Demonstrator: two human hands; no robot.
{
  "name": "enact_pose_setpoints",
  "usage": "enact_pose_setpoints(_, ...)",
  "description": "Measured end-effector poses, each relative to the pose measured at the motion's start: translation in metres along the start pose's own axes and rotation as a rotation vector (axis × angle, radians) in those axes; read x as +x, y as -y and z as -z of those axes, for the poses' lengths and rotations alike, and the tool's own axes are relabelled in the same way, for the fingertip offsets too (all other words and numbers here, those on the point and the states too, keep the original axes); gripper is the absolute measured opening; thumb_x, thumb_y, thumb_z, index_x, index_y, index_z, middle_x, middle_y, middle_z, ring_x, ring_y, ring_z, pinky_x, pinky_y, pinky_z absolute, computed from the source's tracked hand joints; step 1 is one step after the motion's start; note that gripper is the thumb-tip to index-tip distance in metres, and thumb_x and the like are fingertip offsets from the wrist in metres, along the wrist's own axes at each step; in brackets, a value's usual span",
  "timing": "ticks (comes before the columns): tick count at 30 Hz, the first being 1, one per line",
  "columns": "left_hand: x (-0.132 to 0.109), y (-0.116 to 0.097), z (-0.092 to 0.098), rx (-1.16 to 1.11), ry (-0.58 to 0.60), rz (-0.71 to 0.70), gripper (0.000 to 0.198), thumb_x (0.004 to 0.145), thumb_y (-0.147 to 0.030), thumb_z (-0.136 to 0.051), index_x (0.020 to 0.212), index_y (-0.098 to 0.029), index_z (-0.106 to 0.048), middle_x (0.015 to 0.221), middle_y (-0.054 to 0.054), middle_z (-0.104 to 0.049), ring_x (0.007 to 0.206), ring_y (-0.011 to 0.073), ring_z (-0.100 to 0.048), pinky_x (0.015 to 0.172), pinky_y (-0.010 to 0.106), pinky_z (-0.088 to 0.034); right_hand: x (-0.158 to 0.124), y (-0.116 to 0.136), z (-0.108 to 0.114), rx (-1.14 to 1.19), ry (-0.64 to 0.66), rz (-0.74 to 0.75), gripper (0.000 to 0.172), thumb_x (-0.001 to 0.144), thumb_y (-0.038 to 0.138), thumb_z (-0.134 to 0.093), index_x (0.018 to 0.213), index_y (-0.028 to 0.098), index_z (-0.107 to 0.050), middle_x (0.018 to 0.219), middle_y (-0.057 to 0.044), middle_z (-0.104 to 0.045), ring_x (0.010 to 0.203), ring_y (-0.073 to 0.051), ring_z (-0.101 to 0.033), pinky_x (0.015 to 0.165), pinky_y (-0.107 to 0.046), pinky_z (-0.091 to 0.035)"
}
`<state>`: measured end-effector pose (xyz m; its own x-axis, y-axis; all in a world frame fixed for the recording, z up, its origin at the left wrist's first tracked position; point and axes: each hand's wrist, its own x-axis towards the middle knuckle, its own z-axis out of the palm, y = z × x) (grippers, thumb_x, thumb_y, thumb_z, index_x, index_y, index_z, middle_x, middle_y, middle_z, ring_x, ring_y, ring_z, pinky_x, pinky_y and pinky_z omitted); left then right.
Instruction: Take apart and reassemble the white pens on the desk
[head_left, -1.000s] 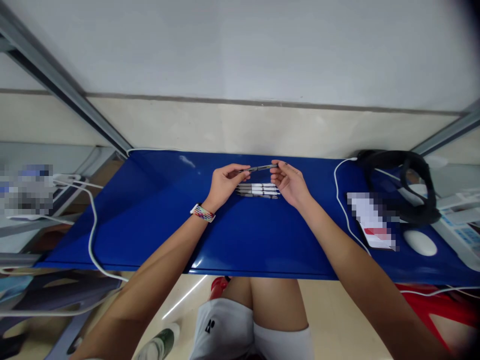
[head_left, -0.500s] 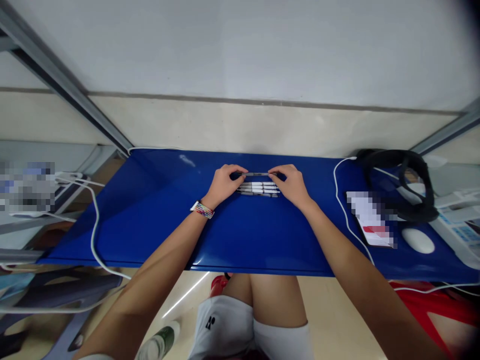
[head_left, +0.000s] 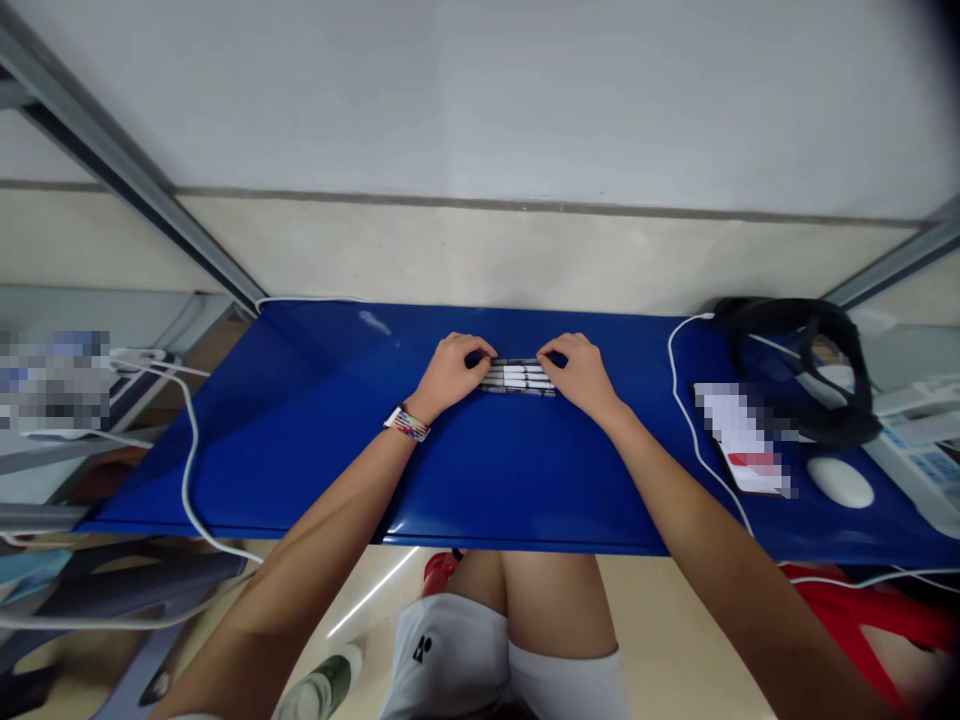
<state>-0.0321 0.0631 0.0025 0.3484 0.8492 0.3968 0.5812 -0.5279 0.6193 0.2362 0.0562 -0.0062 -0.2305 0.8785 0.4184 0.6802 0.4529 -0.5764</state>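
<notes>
Several slim pens [head_left: 521, 377] with white and dark barrels lie side by side, crosswise to me, on the blue table [head_left: 517, 470]. My left hand [head_left: 454, 372] pinches the left end of the farthest pen [head_left: 516, 361], thumb and forefinger together. At its right end, my right hand [head_left: 581, 372] grips it the same way. This pen lies right against the back of the row. Both hands hide the tips of the pens. A colourful woven band circles my left wrist.
On the right are a phone [head_left: 742, 438], a white mouse [head_left: 840, 482], a black headset-like strap [head_left: 802, 370] and a white cable [head_left: 686, 425]. Another white cable [head_left: 191, 470] crosses the table's left side. A pale wall [head_left: 480, 250] stands behind.
Both hands have drawn the farthest pen slightly toward me, closing the gap between it and the other pens.
</notes>
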Motion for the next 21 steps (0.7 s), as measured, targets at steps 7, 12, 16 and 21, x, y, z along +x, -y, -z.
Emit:
enact_pose_setpoints(7,-0.002,-0.007,-0.004,-0.279,-0.051,0.074,0.019,0.099,-0.03,-0.066,0.111,-0.026,-0.08,0.123,0.007,-0.081,0.121,0.0294,-0.072,0.113,0.049,-0.051,0.0,0.002,-0.01,0.177,-0.133,-0.12,0.016,0.096,0.025,-0.064,0.099,0.026,-0.079,0.107,-0.009,-0.082,0.104,-0.03,-0.075,0.102,-0.05,-0.058)
enact_pose_setpoints(12,-0.002,-0.01,-0.017,-0.666,-0.07,0.173,0.024,0.102,-0.038,-0.066,0.118,-0.026,-0.079,0.137,0.007,-0.078,0.135,0.0301,-0.068,0.12,0.047,-0.048,0.001,0.005,-0.03,0.566,-0.275,-0.282,0.019,0.093,0.032,-0.067,0.107,0.025,-0.078,0.113,-0.01,-0.084,0.11,-0.029,-0.079,0.105,-0.049,-0.061)
enact_pose_setpoints(16,0.0,-0.008,-0.024,-0.751,-0.131,0.225,0.024,0.102,-0.038,-0.062,0.113,-0.026,-0.08,0.135,0.006,-0.079,0.14,0.0294,-0.066,0.127,0.049,-0.043,0.001,0.009,-0.035,0.616,-0.286,-0.343,0.022,0.091,0.031,-0.066,0.108,0.025,-0.079,0.113,-0.009,-0.084,0.108,-0.028,-0.078,0.103,-0.048,-0.061)
enact_pose_setpoints(21,0.001,-0.013,-0.026,-0.815,-0.178,0.282,0.02,0.099,-0.038,-0.062,0.102,-0.024,-0.077,0.131,0.009,-0.08,0.138,0.0293,-0.067,0.121,0.048,-0.049,0.0,0.014,-0.032,0.609,-0.286,-0.33,0.02,0.092,0.031,-0.065,0.104,0.024,-0.08,0.1,-0.007,-0.081,0.096,-0.027,-0.076,0.093,-0.044,-0.061)
